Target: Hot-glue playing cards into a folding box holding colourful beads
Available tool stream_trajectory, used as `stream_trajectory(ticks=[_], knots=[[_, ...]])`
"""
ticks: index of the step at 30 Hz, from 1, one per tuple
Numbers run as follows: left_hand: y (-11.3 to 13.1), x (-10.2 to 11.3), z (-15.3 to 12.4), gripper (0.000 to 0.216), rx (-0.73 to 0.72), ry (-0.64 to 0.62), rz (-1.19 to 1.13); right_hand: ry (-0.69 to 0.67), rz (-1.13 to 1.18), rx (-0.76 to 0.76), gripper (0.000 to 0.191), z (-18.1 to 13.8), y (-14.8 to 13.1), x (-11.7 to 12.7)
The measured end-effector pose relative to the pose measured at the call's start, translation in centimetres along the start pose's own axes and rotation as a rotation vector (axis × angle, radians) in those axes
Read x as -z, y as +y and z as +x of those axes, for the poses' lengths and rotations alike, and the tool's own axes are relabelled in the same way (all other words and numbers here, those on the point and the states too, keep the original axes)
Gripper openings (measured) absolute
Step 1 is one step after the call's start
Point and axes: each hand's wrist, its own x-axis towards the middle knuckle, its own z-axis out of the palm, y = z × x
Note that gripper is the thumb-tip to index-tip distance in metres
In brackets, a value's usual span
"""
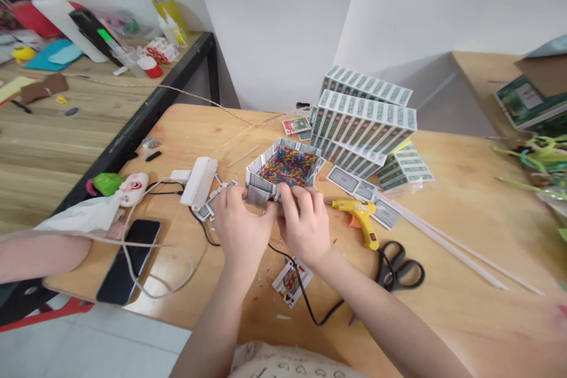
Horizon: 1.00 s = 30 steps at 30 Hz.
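Both hands grip the near wall of a small open box (256, 180) that looks built from playing cards, its inside a bright multicoloured pattern. My left hand (241, 224) is closed on the near left corner, thumb against the outside. On the right part of the same wall, my right hand (305, 218) has its fingers closed over the edge. A yellow hot glue gun (361, 215) lies just right of my right hand. Below the hands rests a face-up playing card (290, 283). Black-handled scissors (401, 269) lie beside my right forearm.
Stacked card packs (365, 121) stand behind the box. Loose cards (349, 180) and clear glue sticks (452, 242) lie to the right. On the left are a white power strip (199, 182), a phone (128, 263) and looping cables. Another person's arm (44, 257) reaches in at left.
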Motion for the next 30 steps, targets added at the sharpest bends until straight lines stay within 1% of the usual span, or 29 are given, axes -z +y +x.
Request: stream_trajectory(ticks=[5, 7, 9, 12, 14, 15, 16, 17, 19, 22, 24, 26, 27, 28, 29, 30], knots=[[0.3, 0.2, -0.1, 0.035, 0.016, -0.012, -0.047, -0.014, 0.066, 0.0, 0.041, 0.2, 0.7, 0.4], [0.6, 0.6, -0.2, 0.035, 0.008, 0.011, -0.065, -0.011, 0.118, -0.019, 0.043, 0.5, 1.0, 0.8], [1.2, 1.4, -0.4, 0.035, -0.03, 0.057, -0.068, 0.011, 0.164, -0.061, 0.045, 1.0, 1.0, 1.5], [2.2, 3.3, -0.3, 0.037, -0.132, 0.128, -0.062, 0.053, 0.226, -0.18, 0.051, 1.9, 0.2, 3.1], [2.7, 4.6, 0.0, 0.039, -0.166, 0.17, -0.095, 0.056, 0.303, -0.306, 0.055, 2.5, -0.7, 4.3], [2.9, 5.2, 0.2, 0.041, -0.171, 0.159, -0.13, 0.036, 0.344, -0.388, 0.057, 2.7, -1.2, 5.0], [2.9, 5.7, 0.5, 0.042, -0.174, 0.134, -0.181, 0.021, 0.384, -0.443, 0.06, 2.9, -1.7, 5.6], [2.8, 6.1, 0.8, 0.042, -0.17, 0.083, -0.234, 0.009, 0.412, -0.484, 0.062, 2.9, -2.2, 6.1], [2.3, 6.4, 1.5, 0.042, -0.162, -0.064, -0.329, -0.022, 0.462, -0.537, 0.065, 2.6, -2.8, 7.1], [1.1, 5.9, 2.3, 0.042, -0.129, -0.271, -0.51, -0.128, 0.541, -0.522, 0.069, 1.8, -2.4, 8.5], [0.5, 5.5, 2.7, 0.045, -0.107, -0.364, -0.621, -0.231, 0.567, -0.473, 0.063, 1.5, -1.3, 9.4], [0.2, 5.1, 3.0, 0.047, -0.117, -0.432, -0.687, -0.306, 0.508, -0.435, 0.046, 1.8, 0.3, 10.1], [0.2, 4.9, 3.1, 0.047, -0.135, -0.457, -0.707, -0.272, 0.468, -0.402, 0.041, 2.1, 1.2, 10.3], [0.2, 4.8, 3.3, 0.047, -0.16, -0.479, -0.725, -0.204, 0.444, -0.361, 0.037, 2.6, 2.0, 10.4], [0.3, 4.6, 3.4, 0.047, -0.189, -0.497, -0.741, -0.153, 0.459, -0.304, 0.036, 3.1, 2.8, 10.4], [0.4, 4.4, 3.6, 0.046, -0.22, -0.513, -0.755, -0.157, 0.493, -0.23, 0.037, 3.6, 3.5, 10.2]])
